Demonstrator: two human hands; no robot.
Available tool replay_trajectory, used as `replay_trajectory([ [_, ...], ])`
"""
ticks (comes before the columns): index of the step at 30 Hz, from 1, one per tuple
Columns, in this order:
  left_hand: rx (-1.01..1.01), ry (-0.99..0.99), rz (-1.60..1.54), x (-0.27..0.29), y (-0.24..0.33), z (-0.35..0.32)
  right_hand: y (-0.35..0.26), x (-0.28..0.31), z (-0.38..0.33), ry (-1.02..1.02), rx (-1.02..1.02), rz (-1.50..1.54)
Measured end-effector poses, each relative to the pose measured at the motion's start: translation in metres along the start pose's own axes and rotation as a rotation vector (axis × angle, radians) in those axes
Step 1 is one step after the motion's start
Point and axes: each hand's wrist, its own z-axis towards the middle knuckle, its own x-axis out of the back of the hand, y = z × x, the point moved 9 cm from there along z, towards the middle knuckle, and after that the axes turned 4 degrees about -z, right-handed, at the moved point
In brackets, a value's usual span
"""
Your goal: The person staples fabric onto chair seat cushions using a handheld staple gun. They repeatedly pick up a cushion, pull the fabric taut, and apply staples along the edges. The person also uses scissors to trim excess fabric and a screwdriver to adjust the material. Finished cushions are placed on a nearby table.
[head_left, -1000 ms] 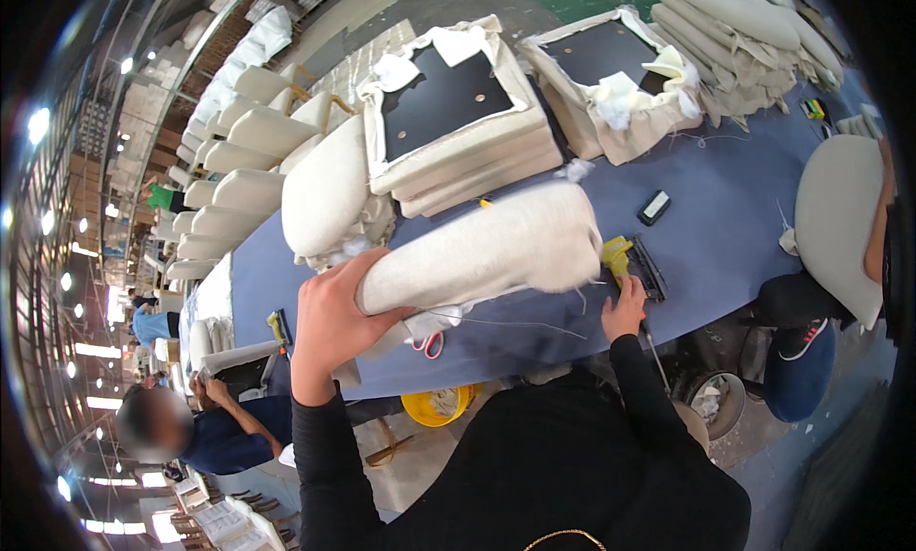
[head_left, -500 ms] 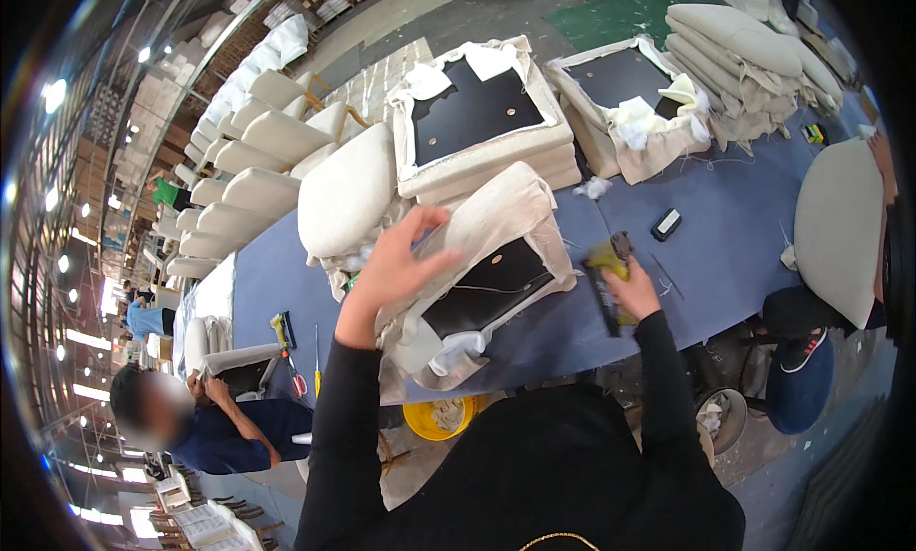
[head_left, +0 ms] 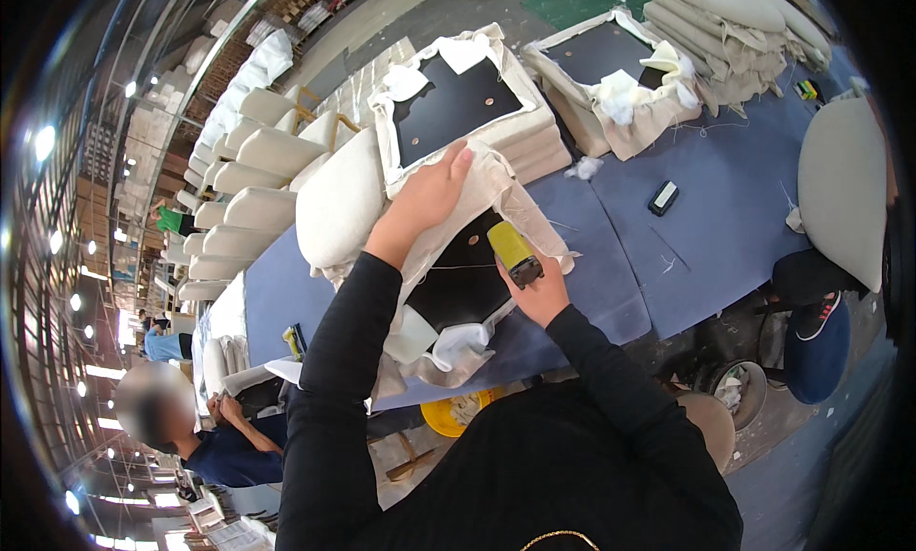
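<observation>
A cream upholstered seat cushion (head_left: 506,193) lies upside down on the blue table (head_left: 725,227), its black underside (head_left: 468,284) facing up with loose fabric flaps around it. My left hand (head_left: 425,198) presses on the far fabric edge of this cushion. My right hand (head_left: 539,289) grips a yellow and black staple tool (head_left: 513,252), held against the cushion's near right edge over the black panel.
Two more overturned cushions (head_left: 458,103) (head_left: 611,74) lie further back, with finished cream cushions (head_left: 339,203) stacked at the left and far right. A small black object (head_left: 663,198) rests on the table. Another person (head_left: 181,427) sits at lower left. A yellow bucket (head_left: 458,413) stands under the table.
The cushion has been flipped from padded side up to black underside up and laid flat. My left hand slid to its far edge, and my right hand brought the staple tool onto it.
</observation>
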Motion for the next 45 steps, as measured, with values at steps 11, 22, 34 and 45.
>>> replay_trajectory([
  [11,-0.338,0.174,0.141,0.005,0.036,-0.026,-0.081,0.065,0.037,0.053,0.069,0.082],
  [22,-0.248,0.113,0.147,0.001,0.039,-0.030,-0.094,0.057,0.065,-0.007,0.207,0.066],
  [34,0.233,-0.248,-0.812,-0.016,-0.054,0.010,-0.087,0.044,0.035,-0.036,0.178,0.089],
  [45,-0.263,0.109,0.173,-0.002,0.030,-0.036,-0.064,0.036,0.042,-0.043,0.068,0.106],
])
